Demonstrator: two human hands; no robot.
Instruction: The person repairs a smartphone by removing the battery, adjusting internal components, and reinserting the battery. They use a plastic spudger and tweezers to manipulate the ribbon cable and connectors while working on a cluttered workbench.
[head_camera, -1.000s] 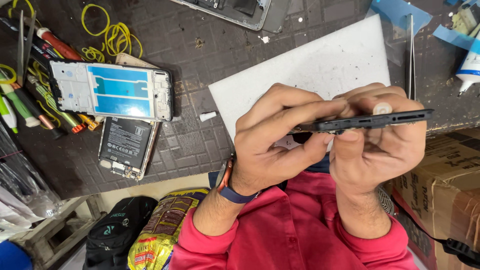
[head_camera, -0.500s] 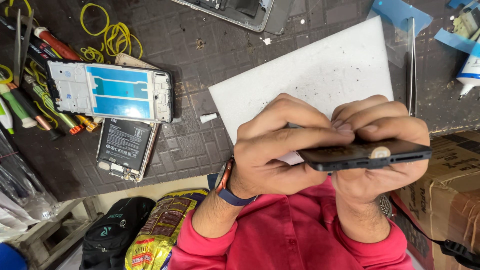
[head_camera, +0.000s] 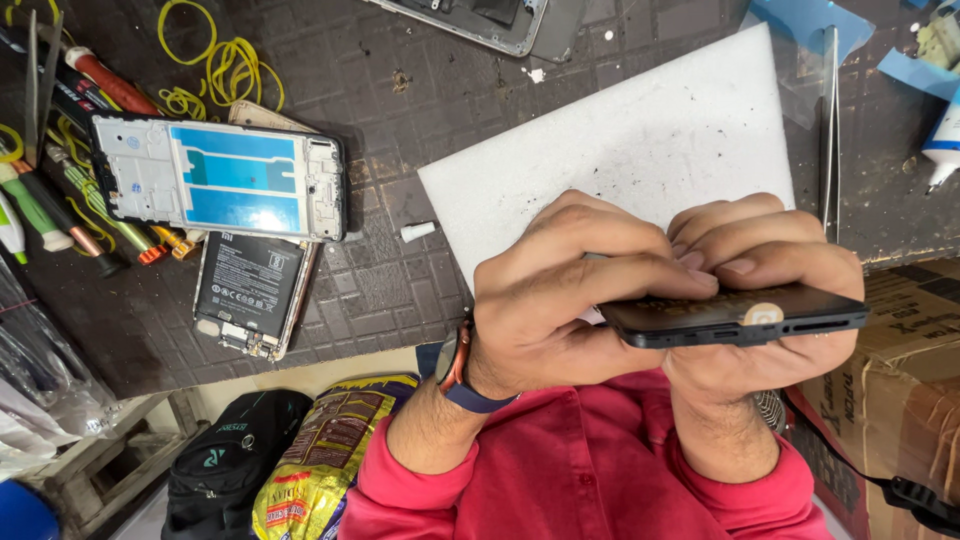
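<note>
Black smartphone (head_camera: 735, 318) held edge-on above white foam pad (head_camera: 620, 150), clamped between left hand (head_camera: 560, 300) and right hand (head_camera: 760, 290), fingers wrapped tight. Risk: hard thumb pressure could crack the panel, or it slips onto the mat.

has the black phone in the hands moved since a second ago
Yes. The black phone has dropped lower and toward the person, judged against the white board. Earlier it sat nearer the board's lower edge; both hands came with it.
</note>
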